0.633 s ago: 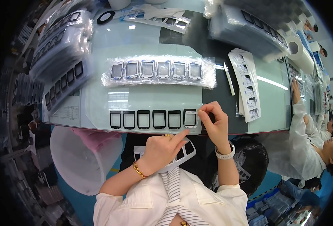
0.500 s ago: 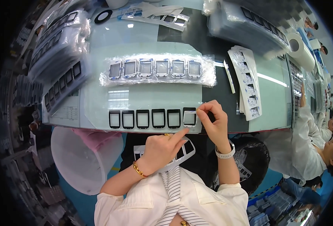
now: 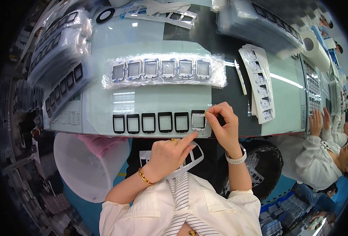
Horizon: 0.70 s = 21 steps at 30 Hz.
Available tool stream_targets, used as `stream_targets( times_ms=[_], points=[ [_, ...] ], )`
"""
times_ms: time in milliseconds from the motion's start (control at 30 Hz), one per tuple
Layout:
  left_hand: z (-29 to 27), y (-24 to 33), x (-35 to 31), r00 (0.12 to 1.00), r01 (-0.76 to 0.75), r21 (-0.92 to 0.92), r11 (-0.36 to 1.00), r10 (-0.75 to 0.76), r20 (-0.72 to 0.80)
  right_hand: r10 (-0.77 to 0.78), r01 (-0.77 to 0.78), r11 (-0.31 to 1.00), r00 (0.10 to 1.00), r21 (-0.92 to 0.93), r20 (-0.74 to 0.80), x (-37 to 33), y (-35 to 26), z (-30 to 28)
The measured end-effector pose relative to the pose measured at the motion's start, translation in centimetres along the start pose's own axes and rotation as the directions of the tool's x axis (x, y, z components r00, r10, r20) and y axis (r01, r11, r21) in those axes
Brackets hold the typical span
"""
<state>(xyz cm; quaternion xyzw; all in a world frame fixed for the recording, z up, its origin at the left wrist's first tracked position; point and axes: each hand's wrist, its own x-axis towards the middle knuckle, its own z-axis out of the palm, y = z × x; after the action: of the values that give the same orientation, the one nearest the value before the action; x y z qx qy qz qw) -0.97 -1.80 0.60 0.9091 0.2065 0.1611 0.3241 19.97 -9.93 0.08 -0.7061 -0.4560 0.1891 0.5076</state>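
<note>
Six black rectangular frames lie in a row along the table's front edge. On the rightmost black frame (image 3: 198,112) sits a thin white frame-shaped piece (image 3: 198,128). My right hand (image 3: 224,124) pinches that white piece at its right side, thumb and index finger together. The index finger of my left hand (image 3: 168,155) points to the piece's lower edge; the other fingers are curled. A white strip with rectangular cutouts (image 3: 198,154) runs beneath my left hand, apparently gripped by the curled fingers, whose hold is mostly hidden.
Behind the row lies a clear plastic pack of framed pieces (image 3: 168,80). A white-handled knife (image 3: 240,76) and stacked white strips (image 3: 265,90) are to the right. Wrapped stacks (image 3: 60,51) stand left. Below the table are a white bin (image 3: 83,169) and a black-lined bin (image 3: 266,169).
My right hand has barely moved; the white piece now sits slightly higher over the rightmost black frame. My left hand stays in place. At the right, a co-worker's hands have risen into view.
</note>
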Motion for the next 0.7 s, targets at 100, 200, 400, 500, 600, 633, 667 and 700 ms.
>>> stream_targets(
  times_ms=[100,200,400,500,600,633,667,700],
  points=[
    [0.0,-0.2,0.1,0.999,-0.042,0.039,0.998,0.042,0.004,-0.024,0.025,0.999,1.0,-0.037,0.007,0.1,0.0,-0.1],
    [-0.3,-0.2,0.2,0.999,-0.048,0.032,0.998,0.048,-0.006,-0.017,0.018,0.999,1.0,-0.033,0.006,0.0,0.1,-0.2],
    [0.0,-0.3,0.3,0.997,-0.051,0.035,0.998,0.053,-0.059,-0.042,0.042,0.997,0.999,-0.057,0.003,0.1,0.0,-0.1],
    [0.4,0.0,0.5,0.994,-0.089,0.058,0.994,0.092,-0.051,-0.063,0.063,0.996,0.998,-0.071,0.0,0.2,-0.1,-0.2],
    [0.7,0.4,0.9,0.993,-0.108,0.064,0.992,0.111,-0.033,-0.044,0.043,0.996,0.999,-0.074,-0.005,0.1,-0.3,-0.2],
    [0.7,0.7,1.2,0.996,-0.094,0.082,0.992,0.095,0.001,-0.046,0.045,0.996,0.999,-0.076,-0.007,0.1,-0.3,-0.2],
    [0.7,1.0,1.3,0.996,-0.081,0.099,0.992,0.078,0.034,-0.052,0.051,0.996,0.999,-0.075,-0.01,0.1,-0.2,-0.2],
    [0.7,1.1,1.4,0.996,-0.083,0.099,0.992,0.08,0.033,-0.059,0.058,0.996,0.998,-0.074,-0.012,0.1,-0.1,-0.2]
  ],
)
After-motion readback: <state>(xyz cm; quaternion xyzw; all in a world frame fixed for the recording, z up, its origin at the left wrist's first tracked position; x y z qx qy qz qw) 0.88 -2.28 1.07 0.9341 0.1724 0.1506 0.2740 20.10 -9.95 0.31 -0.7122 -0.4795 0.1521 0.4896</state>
